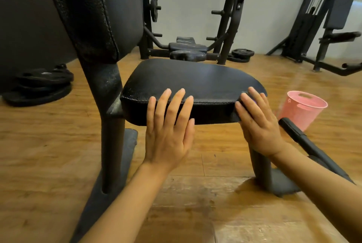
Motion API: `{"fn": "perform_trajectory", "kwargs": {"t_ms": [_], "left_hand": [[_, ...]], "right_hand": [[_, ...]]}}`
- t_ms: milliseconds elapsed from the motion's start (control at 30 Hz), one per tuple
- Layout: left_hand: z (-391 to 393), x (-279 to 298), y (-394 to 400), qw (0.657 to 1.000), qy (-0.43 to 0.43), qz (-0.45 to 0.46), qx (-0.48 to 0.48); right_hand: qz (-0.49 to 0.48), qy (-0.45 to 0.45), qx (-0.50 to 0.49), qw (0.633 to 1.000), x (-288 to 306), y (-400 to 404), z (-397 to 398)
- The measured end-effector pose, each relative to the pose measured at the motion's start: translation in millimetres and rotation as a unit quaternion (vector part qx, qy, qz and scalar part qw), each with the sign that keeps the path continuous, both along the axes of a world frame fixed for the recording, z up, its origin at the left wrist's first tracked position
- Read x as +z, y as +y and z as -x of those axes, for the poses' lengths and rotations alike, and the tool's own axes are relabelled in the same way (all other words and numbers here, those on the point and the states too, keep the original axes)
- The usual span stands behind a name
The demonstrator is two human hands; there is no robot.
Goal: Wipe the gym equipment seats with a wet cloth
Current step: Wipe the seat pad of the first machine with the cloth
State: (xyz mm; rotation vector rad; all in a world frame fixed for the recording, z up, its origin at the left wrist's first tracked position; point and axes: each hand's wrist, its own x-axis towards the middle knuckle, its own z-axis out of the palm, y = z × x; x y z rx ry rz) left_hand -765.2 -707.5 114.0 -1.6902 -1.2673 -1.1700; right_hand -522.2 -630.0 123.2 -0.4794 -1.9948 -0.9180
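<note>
Both hands are on the near edge of the black padded seat (194, 84). The left hand (168, 131) lies flat with straight, slightly spread fingers, fingertips over the stitched front rim, palm against the seat's front wall. The right hand (258, 125) presses at the seat's near right corner, fingers extended. A dark cloth (238, 112) sits under them, wrapped over the corner, with a small purple patch peeking out by the fingertips. Neither hand is curled around anything.

The cracked black backrest (94, 13) rises at the seat's left side on a scuffed metal post (109, 105). On the wooden floor (49, 145), just right of the seat, stands a pink perforated basket (301, 109), with a black padded handle (305, 141) slanting in front of it. Stacked weight plates (39, 84) rest on the floor at far left. Beyond the seat stands another bench rack (188, 49) with more plates beside it, and a cable machine (321, 23) at the far right.
</note>
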Motion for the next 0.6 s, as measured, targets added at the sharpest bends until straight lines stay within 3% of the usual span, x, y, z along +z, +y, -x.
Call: {"fn": "perform_trajectory", "kwargs": {"t_ms": [233, 400, 600], "left_hand": [[-9.0, -4.0, 8.1, 0.999, -0.012, -0.015, 0.041], [-16.0, -2.3, 10.2, 0.998, -0.025, -0.028, 0.059], [-18.6, -3.9, 7.5, 0.998, -0.03, -0.016, 0.049]], "right_hand": [[-0.001, 0.06, 0.062, 0.996, 27.0, -25.2, 80.1], [-0.046, -0.027, 0.093, 0.994, 21.0, -2.1, 37.7], [-0.023, 0.024, 0.09, 0.995, -5.3, 29.0, -21.4]]}}
